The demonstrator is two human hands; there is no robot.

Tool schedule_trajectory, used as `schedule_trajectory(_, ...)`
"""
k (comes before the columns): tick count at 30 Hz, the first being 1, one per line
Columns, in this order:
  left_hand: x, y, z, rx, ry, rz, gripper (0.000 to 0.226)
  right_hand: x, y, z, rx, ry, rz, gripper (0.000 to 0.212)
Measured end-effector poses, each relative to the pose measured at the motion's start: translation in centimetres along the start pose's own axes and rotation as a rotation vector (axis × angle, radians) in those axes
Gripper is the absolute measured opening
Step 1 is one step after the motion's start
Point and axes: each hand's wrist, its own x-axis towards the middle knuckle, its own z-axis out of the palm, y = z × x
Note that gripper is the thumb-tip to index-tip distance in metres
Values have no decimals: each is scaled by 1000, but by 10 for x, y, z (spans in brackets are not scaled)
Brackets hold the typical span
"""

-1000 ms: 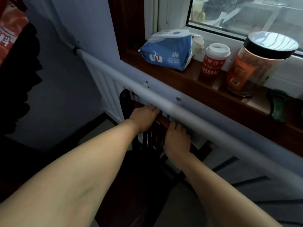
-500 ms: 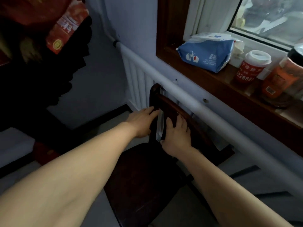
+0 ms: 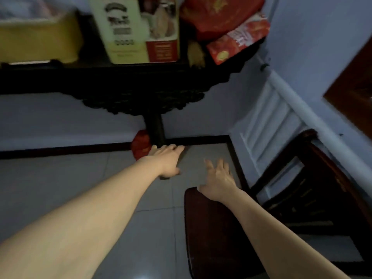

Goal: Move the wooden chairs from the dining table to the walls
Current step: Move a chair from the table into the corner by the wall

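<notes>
1. My left hand [image 3: 168,161] reaches forward at the end of a nearly straight arm, palm down, fingers loosely spread and empty, hovering over the tiled floor [image 3: 60,188]
2. My right hand [image 3: 218,181] is stretched out just to the right of it, fingers fanned apart and holding nothing; its wrist passes over the front left corner of the chair seat, and I cannot tell whether it touches the wood
3. The two hands are near each other but apart, neither one gripping anything
4. The wooden chair [image 3: 281,208] lies below and to the right of my right hand, its dark seat under my right forearm and its back farther right, against the white radiator [image 3: 267,125] and the pipe [image 3: 298,101] along the wall
5. Beyond my left hand stands a dark carved table [image 3: 141,87], its leg just past my fingertips, with a red bag [image 3: 141,146] at its foot
6. Boxes [image 3: 136,29] and red packets [image 3: 237,39] sit on that table, blurred
</notes>
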Motion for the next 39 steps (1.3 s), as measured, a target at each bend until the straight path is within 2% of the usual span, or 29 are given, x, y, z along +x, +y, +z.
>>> schedule_trajectory(6, -75, -122, 31, -218, -18, -229, 85, 7, -122, 22, -94, -97, -187, 88)
schedule_trajectory(12, -169, -235, 70, -284, -40, -476, 83, -1, -246, 57, -188, -135, -397, 89)
schedule_trajectory(25, -317, -357, 132, -554, -31, -810, 81, -21, -441, 107, -355, -265, -796, 92)
schedule_trajectory(32, -349, -399, 148, -639, -1, -993, 83, -8, -518, 124, -411, -322, -986, 93)
schedule_trajectory(39, -339, -443, 147, -727, 18, -1242, 83, 50, -584, 118, -517, -397, -1196, 96)
